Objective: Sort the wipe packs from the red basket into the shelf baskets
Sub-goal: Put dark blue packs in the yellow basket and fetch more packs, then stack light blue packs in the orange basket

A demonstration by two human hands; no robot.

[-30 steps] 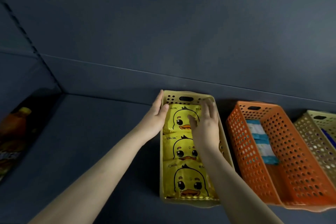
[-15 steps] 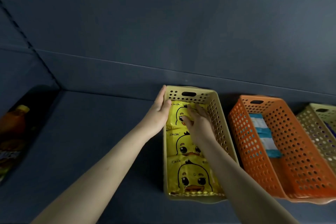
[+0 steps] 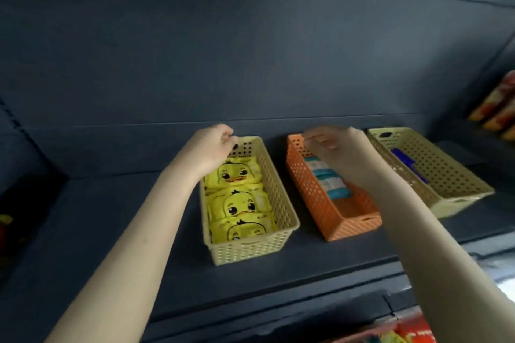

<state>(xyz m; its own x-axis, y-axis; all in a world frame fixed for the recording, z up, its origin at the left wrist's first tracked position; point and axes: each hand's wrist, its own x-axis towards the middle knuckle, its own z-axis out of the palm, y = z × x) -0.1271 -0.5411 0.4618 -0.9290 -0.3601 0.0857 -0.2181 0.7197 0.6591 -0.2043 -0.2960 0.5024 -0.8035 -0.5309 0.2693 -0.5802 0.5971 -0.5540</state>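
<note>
Three shelf baskets, three duck wipe packs in the leftmost.

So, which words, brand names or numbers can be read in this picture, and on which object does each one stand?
Nothing here is sharp enough to quote.
Duck packs in the left yellow basket: any print is too blurred to read.
Blue and white packs in the orange basket: blurred, unreadable.
Purple pack in the right yellow basket: no legible text.
Colourful packages at the right edge: blurred, unreadable.
</note>
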